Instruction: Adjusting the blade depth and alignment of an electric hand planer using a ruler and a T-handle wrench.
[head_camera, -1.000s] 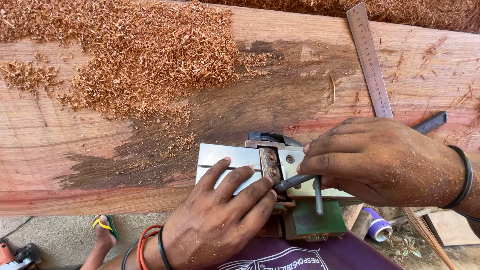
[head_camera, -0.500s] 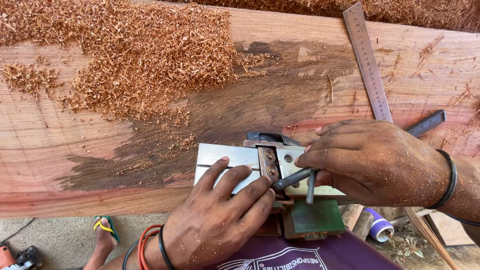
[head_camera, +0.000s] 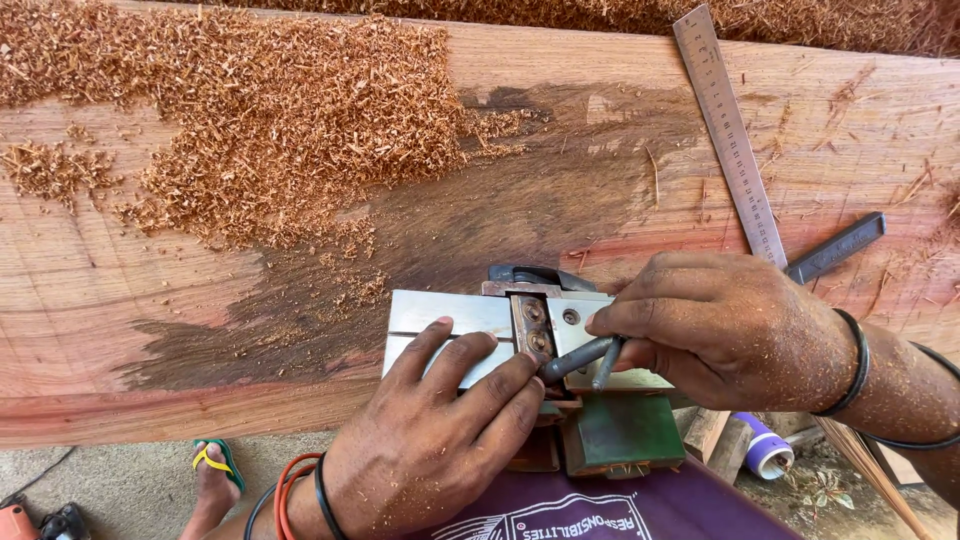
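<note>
— Steel planer (head_camera: 470, 325) at 6 o'clock on the plank (head_camera: 150, 300)?
— Yes. Left hand (head_camera: 440, 450) presses flat on its plate; right hand (head_camera: 730, 330) pinches a hex key (head_camera: 580, 357) at the blade block. Ruler (head_camera: 728, 135) at 1 o'clock.

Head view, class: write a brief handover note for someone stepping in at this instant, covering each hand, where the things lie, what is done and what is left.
Left hand: fingers pressed flat on the sole plate of the upturned electric planer, steadying it.
Right hand: grips a dark socket wrench, its tip set by the bolts of the blade clamp.
The planer lies on the wooden plank; shavings are heaped at upper left, a steel square lies at right.
Done: part of the plank is planed.
Left: the bolts remain in place, wrench at work on them.
</note>
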